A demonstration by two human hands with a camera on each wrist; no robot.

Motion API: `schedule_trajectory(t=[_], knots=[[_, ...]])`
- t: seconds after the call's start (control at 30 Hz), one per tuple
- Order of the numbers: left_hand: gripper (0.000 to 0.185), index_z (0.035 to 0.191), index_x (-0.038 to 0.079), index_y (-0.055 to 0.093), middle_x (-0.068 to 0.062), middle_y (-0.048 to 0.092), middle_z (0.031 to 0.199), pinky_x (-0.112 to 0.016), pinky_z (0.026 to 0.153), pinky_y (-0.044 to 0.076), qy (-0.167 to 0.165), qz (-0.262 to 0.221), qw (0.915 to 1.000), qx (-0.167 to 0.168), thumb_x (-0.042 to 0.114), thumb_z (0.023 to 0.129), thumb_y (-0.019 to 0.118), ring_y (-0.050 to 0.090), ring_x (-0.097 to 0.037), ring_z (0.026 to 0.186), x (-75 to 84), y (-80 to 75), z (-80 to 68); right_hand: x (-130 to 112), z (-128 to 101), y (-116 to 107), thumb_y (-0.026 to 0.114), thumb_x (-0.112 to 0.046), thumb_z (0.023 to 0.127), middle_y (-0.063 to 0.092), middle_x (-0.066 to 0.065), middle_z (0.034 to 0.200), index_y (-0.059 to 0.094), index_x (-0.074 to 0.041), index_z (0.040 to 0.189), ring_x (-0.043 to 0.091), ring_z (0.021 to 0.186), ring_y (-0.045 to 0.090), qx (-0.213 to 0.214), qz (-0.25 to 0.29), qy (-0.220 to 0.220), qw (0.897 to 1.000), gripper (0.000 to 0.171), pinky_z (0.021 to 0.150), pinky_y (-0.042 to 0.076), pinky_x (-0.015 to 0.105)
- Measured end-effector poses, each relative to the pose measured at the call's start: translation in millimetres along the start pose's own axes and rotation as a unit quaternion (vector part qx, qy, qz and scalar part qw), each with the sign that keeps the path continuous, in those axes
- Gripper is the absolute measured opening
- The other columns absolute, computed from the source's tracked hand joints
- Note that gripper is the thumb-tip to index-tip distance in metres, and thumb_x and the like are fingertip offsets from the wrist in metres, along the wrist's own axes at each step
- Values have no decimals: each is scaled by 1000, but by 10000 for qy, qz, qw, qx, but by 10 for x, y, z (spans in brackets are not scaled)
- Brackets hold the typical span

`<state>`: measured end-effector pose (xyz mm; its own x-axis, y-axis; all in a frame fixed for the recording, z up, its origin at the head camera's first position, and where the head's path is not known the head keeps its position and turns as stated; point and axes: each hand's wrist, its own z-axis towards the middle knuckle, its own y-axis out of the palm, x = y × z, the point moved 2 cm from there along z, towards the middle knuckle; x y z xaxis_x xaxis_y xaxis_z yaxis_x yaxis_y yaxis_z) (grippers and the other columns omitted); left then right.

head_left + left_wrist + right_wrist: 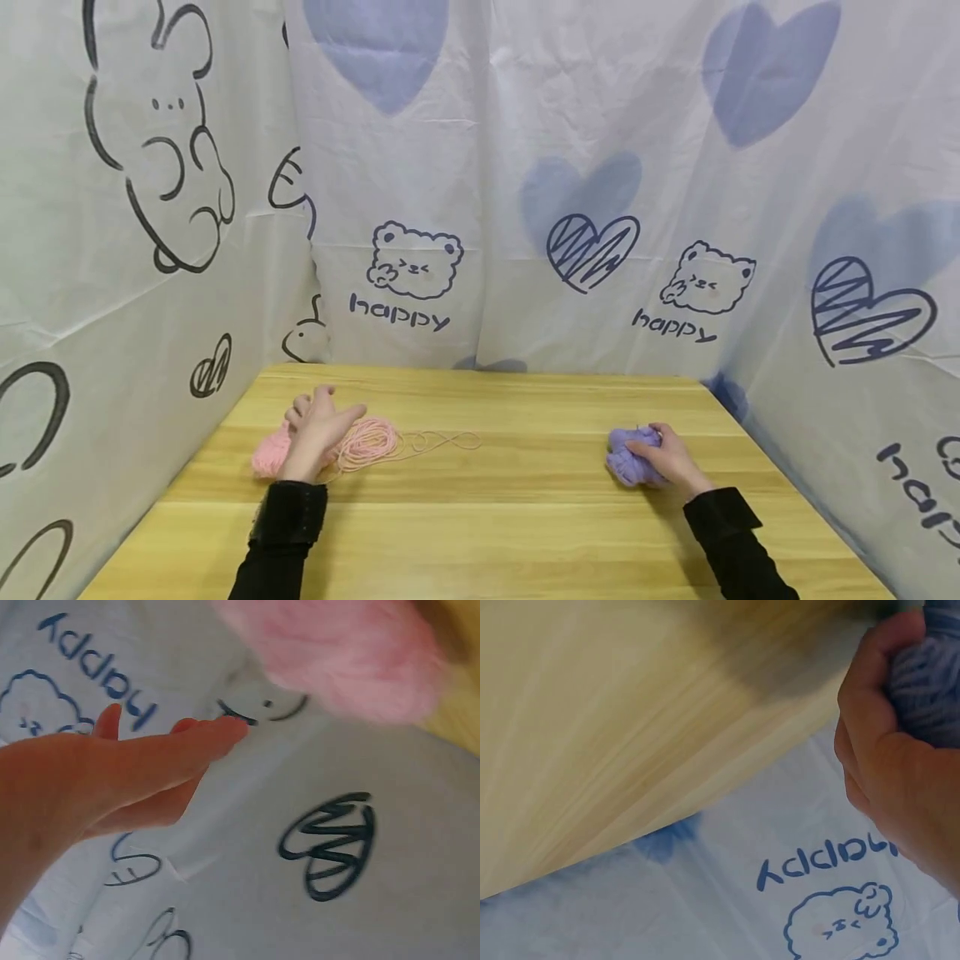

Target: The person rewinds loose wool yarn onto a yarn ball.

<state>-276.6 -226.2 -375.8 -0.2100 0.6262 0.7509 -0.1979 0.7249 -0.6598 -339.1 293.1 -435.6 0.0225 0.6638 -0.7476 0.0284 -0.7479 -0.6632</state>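
Note:
Pink yarn lies on the left of the table in the head view: a fluffy ball point(268, 455) beside a loose coil point(369, 442), with a strand point(442, 438) trailing right. My left hand point(318, 427) hovers over this yarn, thumb apart from the loosely bent fingers, and grips nothing. A gap separates its fingers from the pink ball point(352, 656) in the left wrist view. On the right, my right hand point(671, 458) holds a purple yarn ball point(628, 457), thumb and fingers curled round it. The right wrist view catches only part of that ball point(930, 694).
The wooden table point(480, 533) carries both yarns. White printed cloth point(510, 192) hangs behind it, with more cloth along the left side point(150, 333) and the right side point(855, 425).

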Motion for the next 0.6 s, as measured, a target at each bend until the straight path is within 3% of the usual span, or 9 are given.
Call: schedule_trajectory(t=[0.1, 0.3, 0.43, 0.6], knots=[[81, 144, -9, 17, -44, 15, 134, -66, 94, 24, -256, 333, 9991, -75, 41, 92, 53, 15, -51, 113, -160, -89, 0, 9, 18, 13, 56, -27, 95, 30, 43, 141, 23, 17, 140, 54, 131, 32, -56, -325, -60, 9994, 71, 110, 31, 59], [88, 145, -14, 3, -53, 2, 136, -77, 95, 22, -796, 745, 9932, -398, 43, 95, 45, 8, -63, 123, -417, -184, 36, -14, -20, -55, 54, -34, 95, 33, 44, 139, 27, 19, 138, 56, 130, 34, -56, -1098, -182, 9938, 74, 108, 33, 60], [99, 143, -19, -3, -54, 6, 134, -76, 98, 25, -1219, 876, 9869, -586, 49, 93, 48, 13, -65, 122, -578, -174, 80, -7, -102, -60, 52, -41, 96, 31, 43, 142, 21, 18, 143, 57, 131, 31, 76, -1388, -223, 9900, 81, 108, 32, 62], [106, 142, -20, 6, -52, 14, 128, -68, 99, 31, -1458, 628, 9856, -586, 52, 86, 61, 25, -62, 114, -706, -200, 131, -97, -209, -54, 53, -43, 96, 41, 41, 137, 25, 11, 144, 57, 124, 39, 586, -1518, -448, 9857, 78, 100, 37, 62]])
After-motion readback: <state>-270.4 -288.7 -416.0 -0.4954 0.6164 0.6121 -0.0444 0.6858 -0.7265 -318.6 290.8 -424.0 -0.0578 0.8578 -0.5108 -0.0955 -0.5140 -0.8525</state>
